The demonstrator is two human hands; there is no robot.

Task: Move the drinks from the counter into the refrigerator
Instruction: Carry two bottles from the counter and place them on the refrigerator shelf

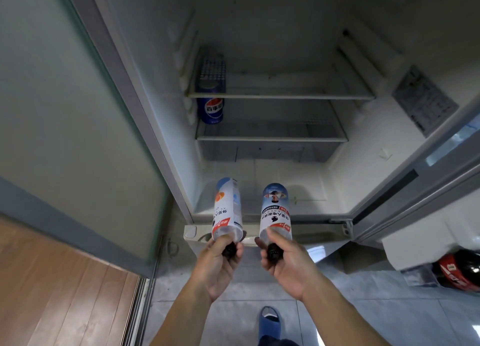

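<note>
The refrigerator (272, 94) stands open before me, its glass shelves mostly bare. A blue Pepsi can (211, 110) sits at the left of the middle shelf. My left hand (220, 262) grips a white-labelled bottle with an orange picture (228, 210) by its black cap end, base pointing at the fridge. My right hand (288, 262) holds a second bottle with a blue and white label (275, 212) the same way. Both bottles hover side by side over the fridge's front lower edge, above the bottom compartment (259, 187).
The fridge door (426, 179) swings open to the right, with a red-labelled dark cola bottle (459, 270) lying in its lower door bin. A frosted glass sliding door (65, 112) stands at left over a wooden floor. My blue slipper (270, 319) is on grey tile.
</note>
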